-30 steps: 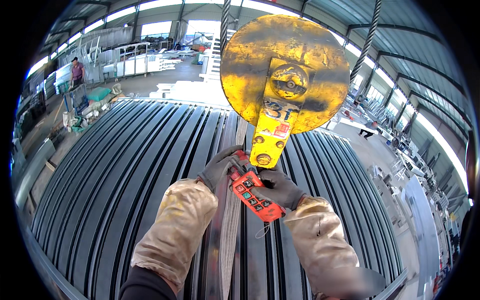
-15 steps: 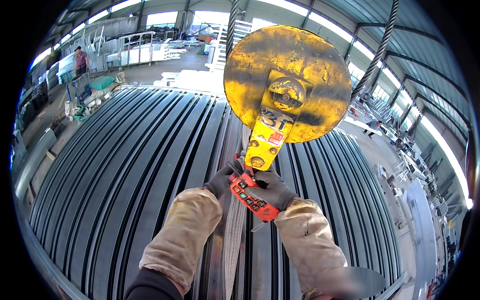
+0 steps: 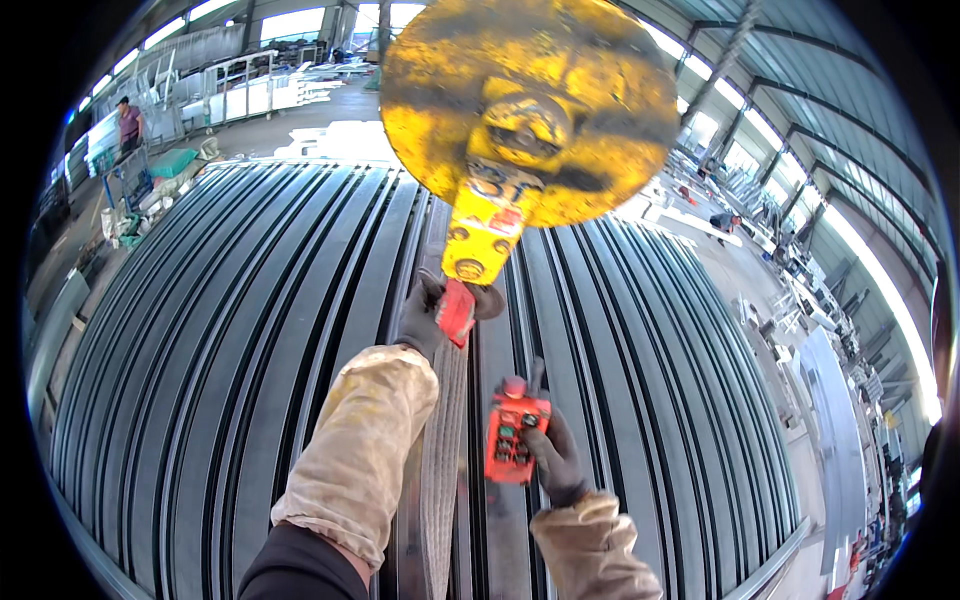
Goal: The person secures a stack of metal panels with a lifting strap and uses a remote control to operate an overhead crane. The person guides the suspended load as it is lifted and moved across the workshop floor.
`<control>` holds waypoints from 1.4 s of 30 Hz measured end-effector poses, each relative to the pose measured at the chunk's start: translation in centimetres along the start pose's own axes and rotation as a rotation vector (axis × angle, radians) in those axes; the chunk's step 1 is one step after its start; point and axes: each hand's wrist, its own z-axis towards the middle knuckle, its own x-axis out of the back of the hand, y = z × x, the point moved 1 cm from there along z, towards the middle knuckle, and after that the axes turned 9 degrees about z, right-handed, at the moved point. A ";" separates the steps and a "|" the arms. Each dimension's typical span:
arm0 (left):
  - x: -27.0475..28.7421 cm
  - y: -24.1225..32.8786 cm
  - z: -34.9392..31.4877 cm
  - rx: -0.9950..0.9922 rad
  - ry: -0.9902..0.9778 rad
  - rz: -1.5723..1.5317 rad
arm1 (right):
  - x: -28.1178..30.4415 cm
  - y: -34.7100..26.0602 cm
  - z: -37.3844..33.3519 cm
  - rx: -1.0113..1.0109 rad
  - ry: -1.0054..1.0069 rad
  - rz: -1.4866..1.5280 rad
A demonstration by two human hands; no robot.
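One red remote control (image 3: pixel 499 462) is sitting in the right hand (image 3: pixel 560 458), which is gripping its right side over the near middle of many metal bars (image 3: pixel 270 360); it is probably handling light and stiff, best taken by its sides. Farther and slightly left, the left hand (image 3: pixel 418 318) is touching one red latch (image 3: pixel 456 310); whether it is gripping, I cannot tell. Above, one yellow pulley (image 3: pixel 440 120), likely heavy, is hanging near two cables (image 3: pixel 728 60). One pale strap (image 3: pixel 440 490), presumably soft, is running nearward. Two people (image 3: pixel 130 124) are showing, one far left, one far right.
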 end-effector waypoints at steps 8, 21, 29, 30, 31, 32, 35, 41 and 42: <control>6.1 -2.7 2.8 -0.203 0.082 0.189 | 1.3 5.9 -13.9 -0.278 0.507 0.637; -3.4 1.0 3.3 -0.430 0.273 0.114 | 3.0 4.1 -28.2 -0.446 0.680 0.453; -1.1 4.8 6.2 -0.327 -0.054 0.258 | 5.1 6.3 -30.4 -0.497 0.694 0.622; -3.6 4.2 5.8 -0.363 -0.077 0.435 | 5.7 6.1 -30.6 -0.480 0.700 0.614; -4.2 4.4 5.2 -0.278 -0.043 0.261 | 6.3 5.9 -30.9 -0.474 0.679 0.609; -4.4 4.8 4.8 -0.194 -0.007 0.093 | 6.8 5.6 -31.1 -0.472 0.655 0.606; 0.3 8.1 5.9 -0.138 -0.350 -0.124 | 8.1 4.3 -31.1 -0.582 0.599 0.485; -2.6 7.4 5.2 -0.051 -0.075 -0.200 | 7.3 0.8 -30.1 -0.494 0.696 0.835; -0.6 8.5 5.2 -0.077 -0.137 -0.215 | 7.8 0.7 -30.0 -0.495 0.646 0.848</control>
